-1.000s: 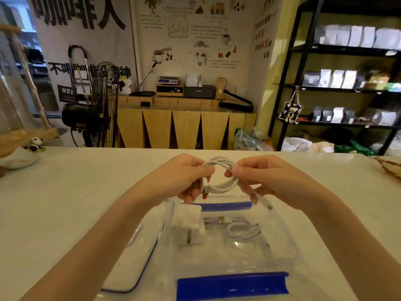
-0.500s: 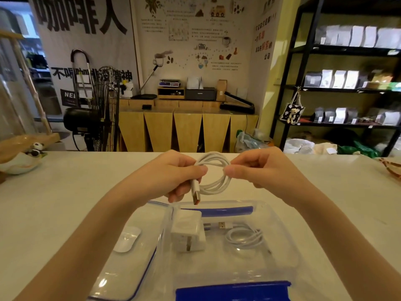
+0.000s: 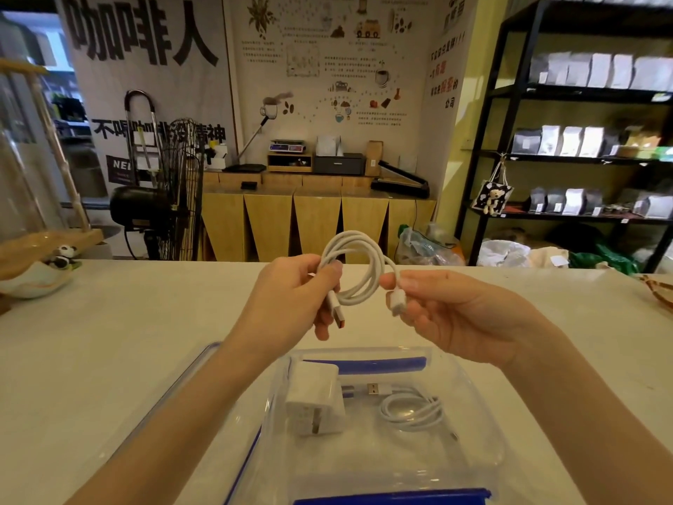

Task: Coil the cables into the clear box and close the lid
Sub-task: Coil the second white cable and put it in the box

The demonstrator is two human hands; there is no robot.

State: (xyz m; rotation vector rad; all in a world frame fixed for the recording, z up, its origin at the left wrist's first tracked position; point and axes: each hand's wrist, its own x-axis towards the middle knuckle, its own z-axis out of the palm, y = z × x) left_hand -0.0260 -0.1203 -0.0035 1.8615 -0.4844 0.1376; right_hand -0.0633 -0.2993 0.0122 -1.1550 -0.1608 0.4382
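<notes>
A white cable [image 3: 358, 266] is wound into a loop and held in the air above the clear box [image 3: 469, 402]. My left hand [image 3: 296, 298] pinches the loop's left side, with the USB plug hanging down from it. My right hand [image 3: 455, 311] grips the small connector at the cable's other end. The open box has blue clips front and back. Inside it lie a white charger block [image 3: 315, 402] and a second coiled white cable [image 3: 411, 410]. The box lid [image 3: 233, 424], clear with a blue rim, lies flat to the left of the box, partly under my left forearm.
The box stands on a pale table [image 3: 109, 359]. A white dish with a panda figure [image 3: 40, 271] sits at the far left edge. A brown object [image 3: 659, 289] lies at the far right edge. Behind the table are a fan, a wooden counter and black shelves.
My hands have lifted the coiled cable higher and moved slightly apart. The right hand now holds the small connector end out to the right of the loop.
</notes>
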